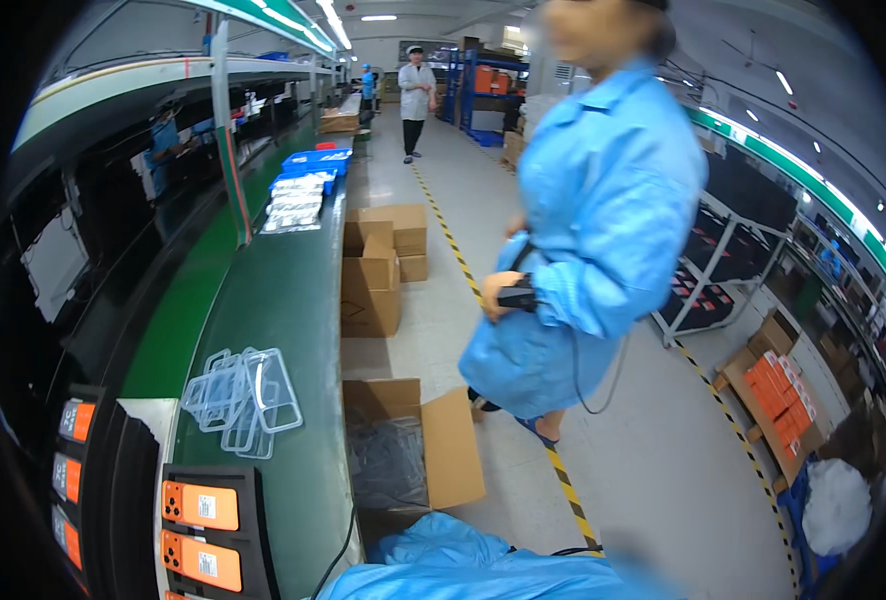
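Neither of my hands shows; only my blue garment (463, 565) comes in along the lower edge, with a smeared patch at its right end that I cannot make out. Nearest to me on the green workbench (273, 270) is a black foam tray (248, 500) with orange phones (208, 507) lying in it, each bearing a white label. Beyond the tray, clear plastic phone cases (248, 395) lie in a loose, overlapping pile. Further left, black foam trays (128, 480) are stacked, with orange-and-grey items at their left side.
An open carton (453, 450) holding clear plastic stands beside the bench; more cartons (371, 290) stand beyond. A person in a blue coat (603, 200), holding a black device with a cable, occupies the aisle. Further off is a person in white (416, 95). Blue bins (315, 162) sit along the bench.
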A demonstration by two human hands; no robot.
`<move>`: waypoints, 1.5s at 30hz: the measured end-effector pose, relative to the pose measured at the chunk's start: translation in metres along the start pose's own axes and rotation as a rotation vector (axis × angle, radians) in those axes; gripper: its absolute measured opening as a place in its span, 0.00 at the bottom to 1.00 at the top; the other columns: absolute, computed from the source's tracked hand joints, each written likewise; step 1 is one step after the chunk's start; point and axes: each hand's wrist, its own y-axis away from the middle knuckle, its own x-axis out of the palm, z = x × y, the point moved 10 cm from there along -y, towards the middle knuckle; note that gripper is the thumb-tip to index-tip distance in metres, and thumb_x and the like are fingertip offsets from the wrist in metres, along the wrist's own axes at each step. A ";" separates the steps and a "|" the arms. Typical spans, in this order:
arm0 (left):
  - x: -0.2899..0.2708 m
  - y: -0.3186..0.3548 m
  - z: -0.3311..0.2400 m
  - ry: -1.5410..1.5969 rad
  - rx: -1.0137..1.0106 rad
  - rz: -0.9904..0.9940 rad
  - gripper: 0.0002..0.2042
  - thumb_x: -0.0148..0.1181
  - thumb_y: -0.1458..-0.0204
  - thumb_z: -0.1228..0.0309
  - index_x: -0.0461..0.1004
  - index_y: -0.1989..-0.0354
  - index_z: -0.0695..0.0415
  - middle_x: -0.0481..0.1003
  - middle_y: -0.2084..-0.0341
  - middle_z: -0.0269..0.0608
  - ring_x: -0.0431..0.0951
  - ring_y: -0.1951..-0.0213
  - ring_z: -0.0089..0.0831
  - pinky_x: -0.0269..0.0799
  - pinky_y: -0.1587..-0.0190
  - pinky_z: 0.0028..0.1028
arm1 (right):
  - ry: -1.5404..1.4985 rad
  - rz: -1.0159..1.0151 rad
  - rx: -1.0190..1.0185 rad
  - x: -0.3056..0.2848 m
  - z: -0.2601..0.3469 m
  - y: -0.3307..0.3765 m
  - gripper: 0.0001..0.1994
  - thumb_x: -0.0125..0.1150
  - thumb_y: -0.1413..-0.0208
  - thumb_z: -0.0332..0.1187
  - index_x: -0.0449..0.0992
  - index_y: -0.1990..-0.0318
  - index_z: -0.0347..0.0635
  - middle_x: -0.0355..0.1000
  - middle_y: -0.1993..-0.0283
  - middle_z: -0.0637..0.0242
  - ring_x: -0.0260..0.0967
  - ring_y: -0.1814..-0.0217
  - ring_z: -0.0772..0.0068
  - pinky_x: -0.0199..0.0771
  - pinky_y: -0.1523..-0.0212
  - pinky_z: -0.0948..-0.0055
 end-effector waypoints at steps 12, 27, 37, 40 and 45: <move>-0.012 0.000 -0.008 -0.033 0.023 -0.003 0.18 0.82 0.64 0.61 0.78 0.73 0.57 0.77 0.59 0.49 0.75 0.54 0.47 0.72 0.50 0.42 | -0.245 0.113 0.091 0.021 -0.007 -0.001 0.11 0.61 0.39 0.41 0.80 0.69 0.45 0.76 0.71 0.65 0.65 0.73 0.73 0.74 0.68 0.66; -0.012 0.003 0.013 0.038 -0.257 0.101 0.18 0.80 0.63 0.68 0.76 0.67 0.57 0.75 0.54 0.50 0.74 0.52 0.50 0.71 0.49 0.44 | -1.139 0.391 0.587 -0.060 0.023 0.123 0.25 0.44 0.36 0.59 0.73 0.56 0.45 0.77 0.70 0.61 0.78 0.73 0.67 0.79 0.78 0.66; -0.008 -0.005 0.031 0.138 -0.380 0.102 0.17 0.79 0.65 0.70 0.76 0.68 0.55 0.75 0.55 0.48 0.73 0.51 0.52 0.69 0.47 0.45 | -1.554 0.422 0.450 -0.089 0.029 0.188 0.29 0.42 0.29 0.46 0.54 0.29 0.36 0.68 0.39 0.44 0.73 0.42 0.54 0.75 0.42 0.56; -0.007 -0.005 0.031 0.150 -0.383 0.097 0.17 0.79 0.65 0.69 0.76 0.68 0.55 0.75 0.54 0.48 0.73 0.50 0.52 0.69 0.47 0.45 | -1.651 0.513 0.394 -0.085 0.025 0.198 0.29 0.39 0.28 0.47 0.56 0.31 0.32 0.68 0.38 0.42 0.73 0.41 0.51 0.75 0.42 0.54; -0.012 -0.001 0.032 0.159 -0.416 0.099 0.18 0.78 0.65 0.69 0.78 0.65 0.55 0.75 0.52 0.49 0.73 0.49 0.52 0.69 0.45 0.45 | -1.576 0.497 0.476 -0.088 0.013 0.199 0.34 0.31 0.28 0.55 0.58 0.32 0.30 0.69 0.40 0.40 0.74 0.43 0.49 0.77 0.44 0.55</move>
